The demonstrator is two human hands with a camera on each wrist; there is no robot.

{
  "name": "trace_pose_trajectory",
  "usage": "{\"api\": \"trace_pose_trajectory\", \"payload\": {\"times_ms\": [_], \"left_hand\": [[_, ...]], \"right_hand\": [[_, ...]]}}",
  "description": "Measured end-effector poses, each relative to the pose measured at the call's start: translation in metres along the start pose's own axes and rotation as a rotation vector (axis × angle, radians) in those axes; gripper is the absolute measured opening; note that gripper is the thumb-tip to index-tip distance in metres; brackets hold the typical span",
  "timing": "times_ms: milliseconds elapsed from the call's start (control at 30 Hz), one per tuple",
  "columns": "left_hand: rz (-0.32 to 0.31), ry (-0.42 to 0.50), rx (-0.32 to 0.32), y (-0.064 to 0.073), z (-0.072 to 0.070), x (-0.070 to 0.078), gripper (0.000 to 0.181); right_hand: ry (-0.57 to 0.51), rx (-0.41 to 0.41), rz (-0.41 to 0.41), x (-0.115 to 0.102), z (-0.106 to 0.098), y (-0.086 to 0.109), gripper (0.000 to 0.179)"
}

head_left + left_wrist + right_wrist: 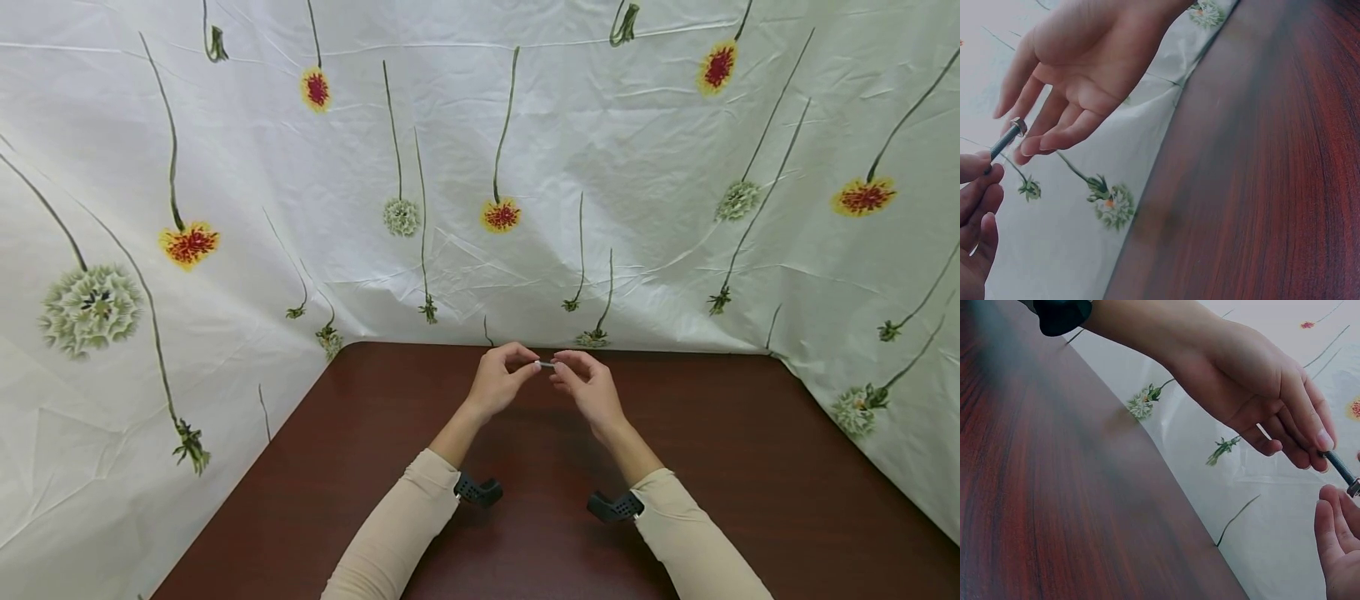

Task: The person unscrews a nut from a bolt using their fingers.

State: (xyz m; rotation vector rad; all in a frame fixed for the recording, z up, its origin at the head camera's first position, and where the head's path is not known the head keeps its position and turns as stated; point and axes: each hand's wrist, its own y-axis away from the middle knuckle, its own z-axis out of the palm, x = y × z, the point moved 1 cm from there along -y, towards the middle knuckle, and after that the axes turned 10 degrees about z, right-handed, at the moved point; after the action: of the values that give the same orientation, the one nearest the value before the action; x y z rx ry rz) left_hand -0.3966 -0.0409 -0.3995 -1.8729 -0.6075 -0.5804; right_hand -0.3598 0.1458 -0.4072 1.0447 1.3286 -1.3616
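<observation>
A small grey threaded bolt (546,364) is held level between the two hands, above the far part of the table. My left hand (496,383) pinches one end of its shank between thumb and fingertips. At the other end sits a wider metal piece (1019,127); whether it is the bolt's head or a nut is unclear. Around that end my right hand (596,392) has its fingers spread and loosely bent, and no firm grip shows. In the right wrist view, the bolt (1339,465) extends from the left fingertips towards the right fingers.
Beneath the hands is a dark red-brown wooden table (712,450). A white cloth (645,167) printed with flowers hangs behind it and along both sides. Dark bands with protruding mounts (480,492) sit at both sleeve ends.
</observation>
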Motion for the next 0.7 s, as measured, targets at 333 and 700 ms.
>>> {"api": "trace_pose_trajectory", "payload": {"times_ms": [333,700], "left_hand": [[-0.013,0.004,0.017,-0.001,0.002,0.0,0.012],[0.01,0.016,0.018,0.001,-0.003,0.036,0.009]], "right_hand": [[0.048,-0.002,0.015,0.001,-0.002,0.0,0.023],[-0.009,-0.004,0.023,0.0,-0.001,-0.001,0.027]]}}
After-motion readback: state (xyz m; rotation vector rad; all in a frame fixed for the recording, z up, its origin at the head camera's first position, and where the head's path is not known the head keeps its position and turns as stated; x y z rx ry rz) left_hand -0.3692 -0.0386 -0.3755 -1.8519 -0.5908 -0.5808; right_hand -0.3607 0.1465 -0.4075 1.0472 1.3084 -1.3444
